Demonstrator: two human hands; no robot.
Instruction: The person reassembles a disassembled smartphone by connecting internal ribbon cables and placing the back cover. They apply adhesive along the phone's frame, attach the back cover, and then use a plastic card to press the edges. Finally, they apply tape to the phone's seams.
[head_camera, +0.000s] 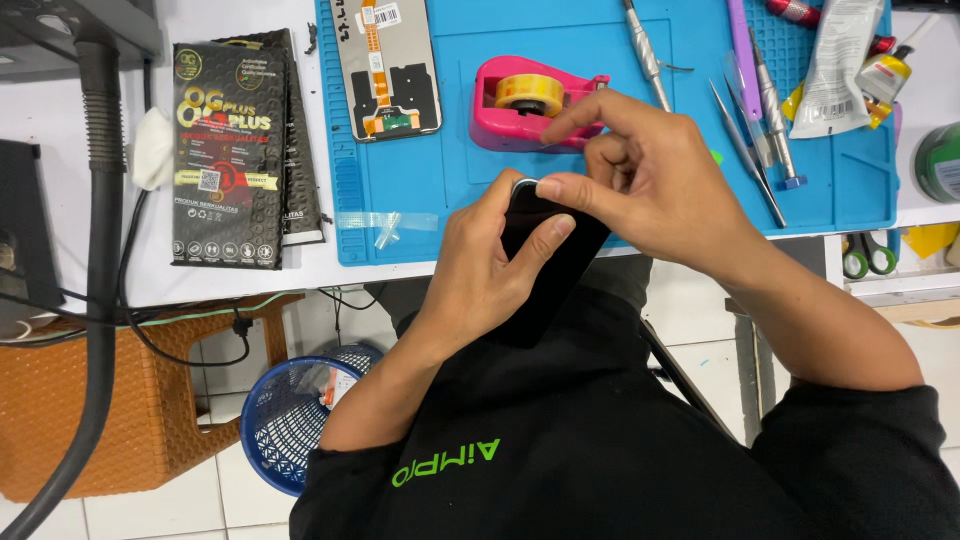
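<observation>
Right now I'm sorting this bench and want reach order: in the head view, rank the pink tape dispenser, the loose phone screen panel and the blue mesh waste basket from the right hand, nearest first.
1. Pink tape dispenser with its yellow roll: on the blue mat just behind the right hand.
2. Loose phone screen panel: on the mat's far left part.
3. Blue mesh waste basket: on the floor, under the table's left side.

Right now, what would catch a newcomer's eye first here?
Both hands meet mid-frame over the table edge: the left hand and right hand pinch the top of a black phone. Just behind sits a pink tape dispenser on a blue mat, with a phone screen part at the mat's left.
</observation>
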